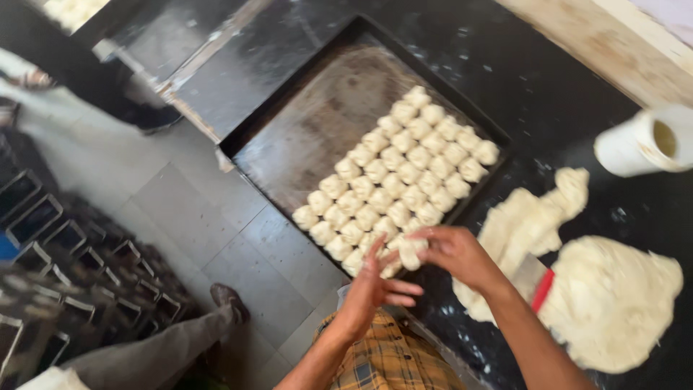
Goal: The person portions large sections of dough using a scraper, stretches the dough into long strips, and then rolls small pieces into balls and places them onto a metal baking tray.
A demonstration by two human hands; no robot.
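My right hand [456, 254] grips a small pale dough ball [412, 251] over the near corner of a dark metal baking tray [303, 137]. My left hand [375, 285] is flat against that ball from the left, fingers spread. Several rows of dough balls [404, 173] fill the tray's right half; its left half is bare. A large mass of white dough [613, 303] lies on the black counter to my right, with a red-handled scraper [540, 285] resting against it.
A white cylindrical container [646, 141] lies on its side at the counter's far right. Stacked empty loaf tins [65, 253] sit on the floor at left. Another person's leg and shoe [227, 302] stand on the grey tiled floor. A wooden ledge [599, 40] runs behind the counter.
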